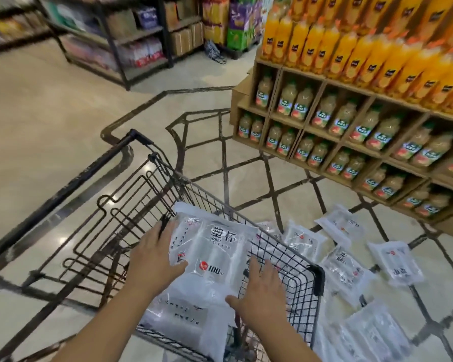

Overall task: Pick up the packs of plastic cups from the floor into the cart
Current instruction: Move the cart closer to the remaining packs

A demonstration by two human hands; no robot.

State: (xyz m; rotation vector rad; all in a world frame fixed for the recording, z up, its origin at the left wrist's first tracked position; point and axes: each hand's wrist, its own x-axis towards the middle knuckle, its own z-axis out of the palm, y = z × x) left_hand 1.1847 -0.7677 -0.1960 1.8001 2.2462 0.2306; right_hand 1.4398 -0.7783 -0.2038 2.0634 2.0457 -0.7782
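Two hands rested on a pack of plastic cups (212,254) that lay face up in the basket of a black wire cart (285,259), low in the centre of the frame, in a shop aisle. The left hand (154,257) lay along the pack's left edge, fingers stretched out and thumb across the clear wrapper. The right hand (262,293), fingers straight and spread, sat at the pack's lower right corner beside the cart's right wall, its thumb on the wrapper. The hands were apart, one at each side of the pack, and neither was curled round it. A second pack (183,320) showed from under the first, nearer the bottom edge of the frame. The cart's handle bar (63,197) slanted across the left side.

Outside the cart, at the lower right, several loose packs (396,262) lay scattered on the pale tiled floor (50,113), some overlapping, the nearest close against the cart's right wall. Dark inlaid lines crossed the tiles around them.

A cardboard display (324,133) filled the upper right, with rows of orange drink bottles (351,50) on top and pale juice bottles (343,118) in pairs in the compartments below. Dark metal shelving (110,40) stocked with boxed and bagged goods, too blurred to tell apart, stood across the upper left.
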